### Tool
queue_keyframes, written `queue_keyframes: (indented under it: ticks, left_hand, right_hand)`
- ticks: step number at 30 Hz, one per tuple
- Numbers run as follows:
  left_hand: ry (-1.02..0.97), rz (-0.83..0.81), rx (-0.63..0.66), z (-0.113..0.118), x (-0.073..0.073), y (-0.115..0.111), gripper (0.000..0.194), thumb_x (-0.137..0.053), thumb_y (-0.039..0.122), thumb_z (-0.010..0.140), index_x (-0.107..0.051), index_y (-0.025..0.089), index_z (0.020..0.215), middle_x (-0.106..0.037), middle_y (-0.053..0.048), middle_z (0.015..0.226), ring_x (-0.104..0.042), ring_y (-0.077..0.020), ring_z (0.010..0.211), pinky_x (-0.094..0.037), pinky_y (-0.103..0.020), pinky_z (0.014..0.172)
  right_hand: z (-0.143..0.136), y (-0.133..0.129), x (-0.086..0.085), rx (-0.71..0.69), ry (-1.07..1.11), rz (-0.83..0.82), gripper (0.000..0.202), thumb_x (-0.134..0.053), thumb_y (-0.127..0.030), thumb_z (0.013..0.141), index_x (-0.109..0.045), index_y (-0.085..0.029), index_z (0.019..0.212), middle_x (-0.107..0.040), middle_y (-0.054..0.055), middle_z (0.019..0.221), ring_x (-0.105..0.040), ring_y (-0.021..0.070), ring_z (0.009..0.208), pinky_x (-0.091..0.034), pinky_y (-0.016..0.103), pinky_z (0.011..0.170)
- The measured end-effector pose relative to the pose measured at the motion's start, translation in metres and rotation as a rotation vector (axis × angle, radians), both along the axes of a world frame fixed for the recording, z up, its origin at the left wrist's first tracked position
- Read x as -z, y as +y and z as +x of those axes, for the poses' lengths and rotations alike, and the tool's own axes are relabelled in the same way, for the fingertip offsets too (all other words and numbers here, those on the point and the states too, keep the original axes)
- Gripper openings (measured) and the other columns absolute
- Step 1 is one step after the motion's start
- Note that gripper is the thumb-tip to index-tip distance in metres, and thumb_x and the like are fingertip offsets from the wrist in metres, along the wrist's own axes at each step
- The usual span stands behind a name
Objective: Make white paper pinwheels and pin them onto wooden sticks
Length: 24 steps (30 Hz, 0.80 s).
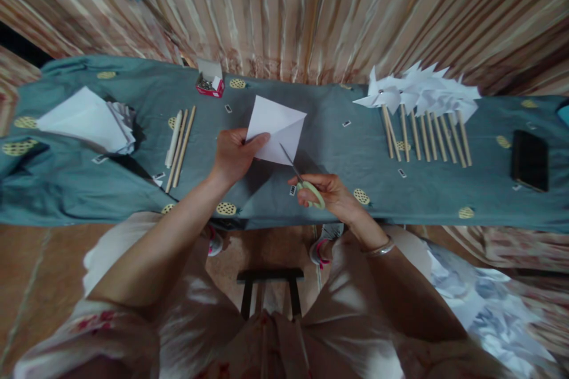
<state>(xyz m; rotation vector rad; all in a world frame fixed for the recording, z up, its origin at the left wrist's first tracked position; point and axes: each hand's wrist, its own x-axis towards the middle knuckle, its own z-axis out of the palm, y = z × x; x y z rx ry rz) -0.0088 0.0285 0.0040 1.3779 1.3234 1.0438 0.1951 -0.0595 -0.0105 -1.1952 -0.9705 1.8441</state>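
Observation:
Above the table's middle, my left hand [237, 154] pinches the left edge of a square sheet of white paper [278, 127] between thumb and fingers. A crease runs diagonally across the sheet. My right hand [326, 192] is closed on the handles of a pair of scissors [311, 189] with pale green grips. Their blades point up and left and lie at the sheet's lower right corner. Whether the blades are parted, I cannot make out.
White paper sheets [89, 124] are stacked at the left, beside several sticks [181, 151]. A red box of small metal pieces [210, 84] stands at the back. Several paper pinwheels on sticks [420, 98] and a black phone [530, 160] lie at the right. A curtain [284, 18] hangs behind.

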Motion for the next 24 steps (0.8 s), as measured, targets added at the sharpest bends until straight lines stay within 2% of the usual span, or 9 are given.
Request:
queue_keyframes:
  ticks: [12, 24]
  left_hand:
    - [0.011, 0.013, 0.016, -0.0006, 0.0033, -0.0005, 0.025, -0.072, 0.037, 0.075, -0.066, 0.019, 0.058, -0.06, 0.001, 0.052, -0.053, -0.0131, 0.05, -0.037, -0.024, 0.045]
    - [0.015, -0.005, 0.032, 0.0009, 0.0063, -0.003, 0.026, -0.073, 0.036, 0.075, -0.068, 0.018, 0.058, -0.061, 0.0, 0.053, -0.054, -0.0132, 0.049, -0.037, -0.024, 0.046]
  right_hand:
    - [0.0005, 0.0006, 0.0004, -0.009, 0.008, -0.002, 0.036, -0.09, -0.036, 0.061, -0.078, -0.018, 0.09, -0.065, -0.004, 0.06, -0.055, 0.007, 0.051, -0.05, 0.022, 0.053]
    - [-0.0004, 0.0008, 0.0, -0.007, -0.003, -0.003, 0.039, -0.09, -0.042, 0.059, -0.077, -0.019, 0.088, -0.065, -0.004, 0.059, -0.056, 0.007, 0.05, -0.05, 0.021, 0.052]
